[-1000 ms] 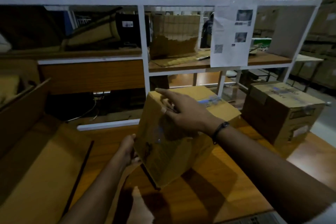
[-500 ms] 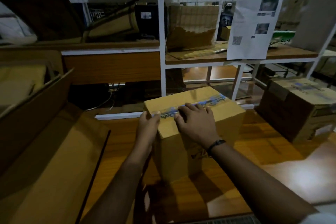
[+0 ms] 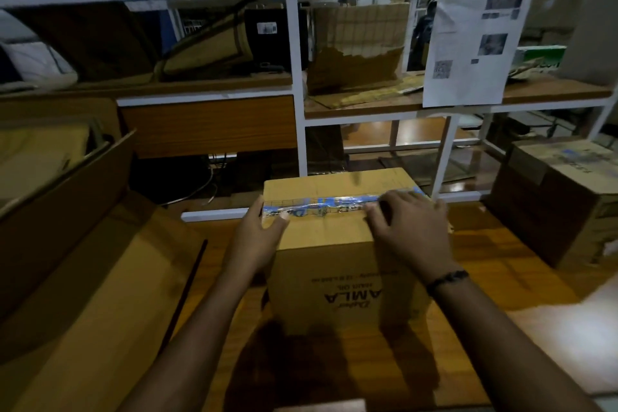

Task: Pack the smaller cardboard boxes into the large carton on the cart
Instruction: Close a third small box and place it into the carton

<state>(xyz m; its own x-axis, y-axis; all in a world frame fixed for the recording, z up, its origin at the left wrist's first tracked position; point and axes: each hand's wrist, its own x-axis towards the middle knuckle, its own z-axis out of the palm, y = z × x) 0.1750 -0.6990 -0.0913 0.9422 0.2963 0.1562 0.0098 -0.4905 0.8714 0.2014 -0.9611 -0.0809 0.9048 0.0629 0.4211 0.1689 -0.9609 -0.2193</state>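
Item: small cardboard box (image 3: 334, 244), sealed along the top with a strip of clear tape printed in blue (image 3: 321, 206). It stands upright at the middle of the wooden worktop (image 3: 501, 278), with the near face towards the camera. The print on that face is upside down, with "AMLA" and "HAIR OIL" legible. Left hand (image 3: 257, 237): at the box's top left corner, gripping it, thumb on the top surface beside the tape end and fingers down the left side. Right hand (image 3: 404, 231): palm down on the right part of the top, fingers loosely bent with the tips on the tape, closed round nothing; a dark wristband (image 3: 446, 279) sits on the wrist. The box thus lies directly under and between both hands. Large open carton (image 3: 110, 294): at the left edge of the view, flaps spread, just beside the box but not touching it. Second sealed cardboard box (image 3: 561, 204): on the worktop to the right, well apart. Behind: a white shelf frame (image 3: 297, 77) holding cardboard pieces, with a printed paper sheet (image 3: 468, 43) hung on it.
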